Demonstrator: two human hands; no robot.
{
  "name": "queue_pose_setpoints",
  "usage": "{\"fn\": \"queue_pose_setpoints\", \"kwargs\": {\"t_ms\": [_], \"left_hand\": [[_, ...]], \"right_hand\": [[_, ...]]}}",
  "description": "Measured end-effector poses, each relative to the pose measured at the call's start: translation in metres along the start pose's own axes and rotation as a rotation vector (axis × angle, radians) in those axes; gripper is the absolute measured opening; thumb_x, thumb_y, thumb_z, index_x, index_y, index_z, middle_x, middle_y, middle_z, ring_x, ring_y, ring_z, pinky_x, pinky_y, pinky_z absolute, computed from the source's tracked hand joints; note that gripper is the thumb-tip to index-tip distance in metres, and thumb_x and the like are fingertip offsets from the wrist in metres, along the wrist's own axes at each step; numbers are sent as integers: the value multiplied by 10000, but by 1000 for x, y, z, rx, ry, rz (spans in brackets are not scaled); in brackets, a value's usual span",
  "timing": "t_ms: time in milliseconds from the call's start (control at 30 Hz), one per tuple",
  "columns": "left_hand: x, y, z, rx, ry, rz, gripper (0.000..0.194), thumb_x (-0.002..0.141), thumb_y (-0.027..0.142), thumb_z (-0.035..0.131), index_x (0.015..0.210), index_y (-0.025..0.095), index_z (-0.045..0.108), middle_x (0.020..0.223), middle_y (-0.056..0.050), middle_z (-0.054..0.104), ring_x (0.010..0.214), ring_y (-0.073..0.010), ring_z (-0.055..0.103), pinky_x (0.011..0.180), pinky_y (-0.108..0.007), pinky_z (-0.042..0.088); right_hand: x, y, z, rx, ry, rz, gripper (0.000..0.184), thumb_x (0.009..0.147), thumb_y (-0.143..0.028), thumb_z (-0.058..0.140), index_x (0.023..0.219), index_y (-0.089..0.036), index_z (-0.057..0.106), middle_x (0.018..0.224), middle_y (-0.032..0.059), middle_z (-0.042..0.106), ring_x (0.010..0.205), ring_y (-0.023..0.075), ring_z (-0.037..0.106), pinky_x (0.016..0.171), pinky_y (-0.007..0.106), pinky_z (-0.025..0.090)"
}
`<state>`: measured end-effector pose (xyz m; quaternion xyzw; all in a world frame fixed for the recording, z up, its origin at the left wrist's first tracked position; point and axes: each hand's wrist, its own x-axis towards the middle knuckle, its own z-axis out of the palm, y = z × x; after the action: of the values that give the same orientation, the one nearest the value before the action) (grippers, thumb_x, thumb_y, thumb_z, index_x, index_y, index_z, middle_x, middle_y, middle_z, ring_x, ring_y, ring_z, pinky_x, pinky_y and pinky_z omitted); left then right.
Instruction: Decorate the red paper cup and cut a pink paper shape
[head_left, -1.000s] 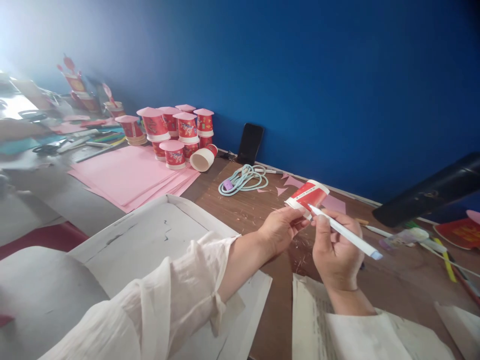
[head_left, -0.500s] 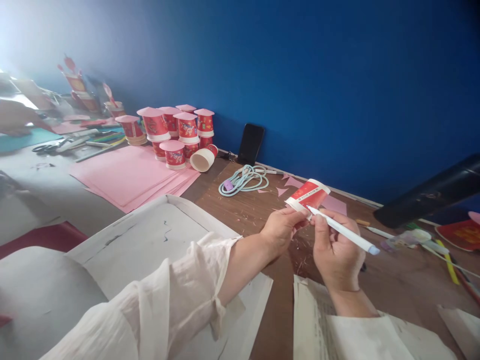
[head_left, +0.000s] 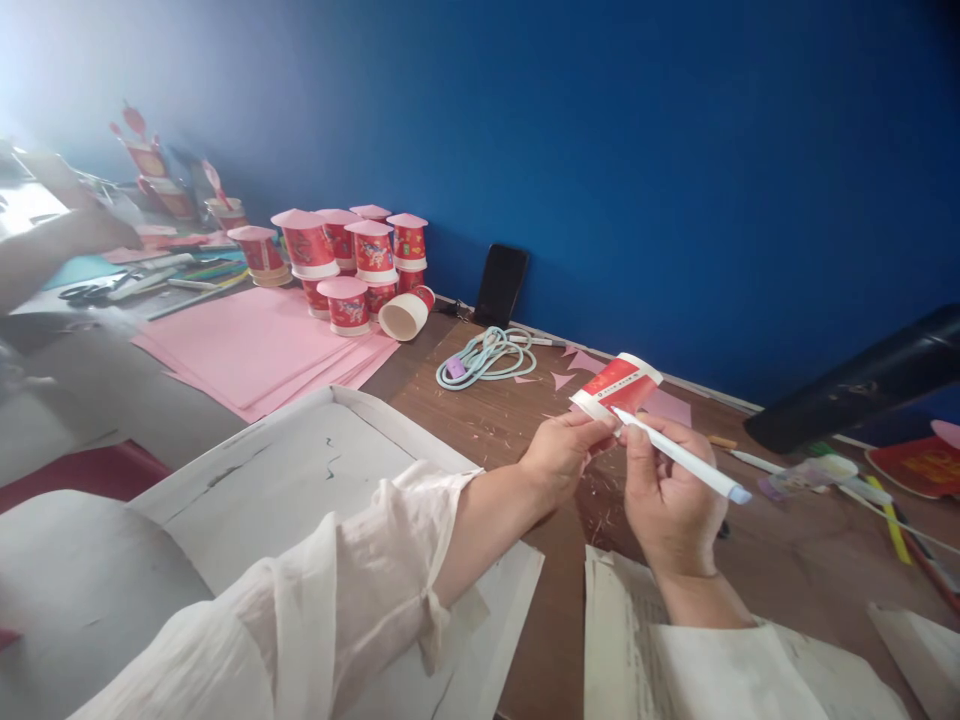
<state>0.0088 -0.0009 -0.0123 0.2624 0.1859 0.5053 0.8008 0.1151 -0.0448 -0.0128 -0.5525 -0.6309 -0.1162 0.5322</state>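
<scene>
My left hand (head_left: 562, 455) pinches a red and white paper cup (head_left: 621, 380) by its white rim, and the cup lies tilted on its side in the air above the desk. A white marker pen (head_left: 686, 458) with a pale blue end sits in the fingers of my right hand (head_left: 671, 505). Its tip meets or nearly meets the cup's red side near the rim; I cannot tell whether they touch. The pen's tip and the left fingertips are close together. Small pink paper scraps (head_left: 562, 381) lie on the desk behind the cup.
Red paper cups with pink paper tops (head_left: 375, 250) stand stacked by the blue wall, behind pink paper sheets (head_left: 262, 340). A coiled cable (head_left: 484, 370), a phone (head_left: 501, 283) and a black tube (head_left: 862, 385) are also there. Another person's hand (head_left: 97, 228) reaches in at far left.
My hands, the cup and the pen stay almost in place, with only a slight tilt of the pen. The other person's arm at far left has come further into view.
</scene>
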Motion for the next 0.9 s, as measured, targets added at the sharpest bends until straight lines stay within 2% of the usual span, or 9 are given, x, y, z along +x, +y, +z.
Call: {"fn": "queue_pose_setpoints", "kwargs": {"t_ms": [300, 633, 900], "left_hand": [[0, -1, 0, -23, 22, -9, 338, 543, 342, 894, 770, 135, 752, 800, -50, 686, 805, -148, 610, 930, -315, 429], [-1, -1, 1, -2, 51, 4, 330, 535, 364, 892, 723, 138, 742, 756, -33, 679, 738, -120, 579, 888, -308, 432], [-1, -1, -1, 26, 37, 19, 269, 588, 341, 866, 720, 139, 745, 752, -42, 684, 764, -146, 611, 938, -341, 426]], "right_hand": [[0, 1, 1, 21, -1, -33, 213, 886, -238, 638, 1089, -176, 658, 1020, 95, 696, 885, 200, 687, 780, 337, 570], [1, -3, 2, -73, 42, -99, 200, 878, -216, 648, 1069, -158, 664, 1007, 100, 707, 896, 206, 696, 799, 334, 575], [2, -6, 0, -86, 45, -75, 193, 881, -234, 652, 1056, -155, 670, 1000, 114, 718, 884, 221, 700, 779, 357, 579]]}}
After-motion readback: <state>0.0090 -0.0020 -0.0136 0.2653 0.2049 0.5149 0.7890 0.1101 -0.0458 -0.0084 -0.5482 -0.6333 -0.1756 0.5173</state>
